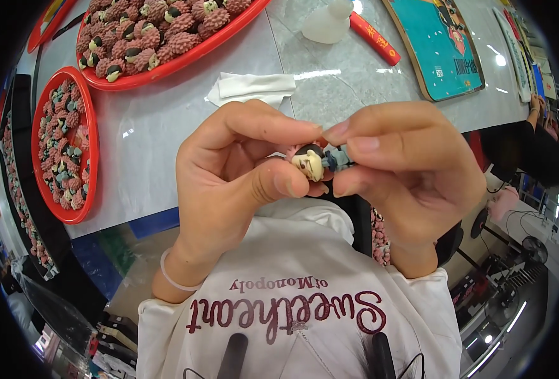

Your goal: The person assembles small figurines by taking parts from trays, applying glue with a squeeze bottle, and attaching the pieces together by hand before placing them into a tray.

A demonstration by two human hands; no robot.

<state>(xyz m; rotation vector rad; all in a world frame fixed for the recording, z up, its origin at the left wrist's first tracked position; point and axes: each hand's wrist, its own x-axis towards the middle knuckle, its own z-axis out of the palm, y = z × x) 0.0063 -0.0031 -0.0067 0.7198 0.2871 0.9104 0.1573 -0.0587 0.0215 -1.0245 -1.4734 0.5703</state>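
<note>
Since the figurine head (pixel 312 163) looks light and stiff, the left hand (pixel 213 170) sensibly pinches its sides; the right hand (pixel 421 164) grips the blue-grey body (pixel 338 158).

Head view: here we are on the wearer's head, left fisheye of the pair | facing steeply down, shirt front (pixel 292 300) at the bottom, table (pixel 143 136) across the top | close in, left hand (pixel 213 180) and right hand (pixel 421 164) looming large mid-picture | very wide, straight edges bowing, black rounding the corners
</note>
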